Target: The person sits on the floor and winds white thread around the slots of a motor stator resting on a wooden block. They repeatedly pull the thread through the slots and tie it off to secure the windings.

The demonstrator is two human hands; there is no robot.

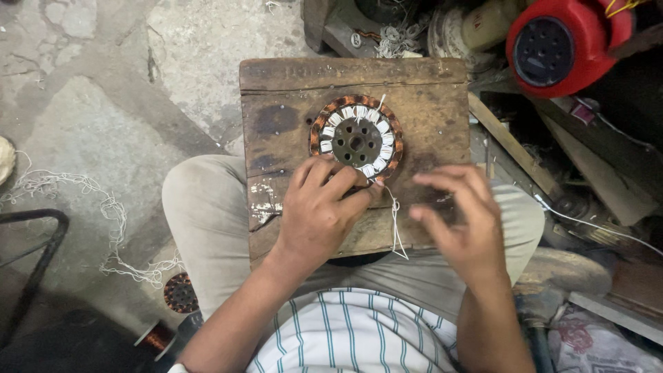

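Wound stator (356, 140) lies near the far edge of the wooden board (276, 103). Left hand (321, 211) presses its near rim, fingers curled. Right hand (461, 217) hovers open, blurred. Loose white thread (395, 224) could snag or pull slack.

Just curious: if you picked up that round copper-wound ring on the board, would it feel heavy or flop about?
The ring would probably stay stiff and feel heavy for its size: it looks like metal wound with copper. Lying flat on the board, it seems unlikely to roll. The white string trailing from it would dangle.
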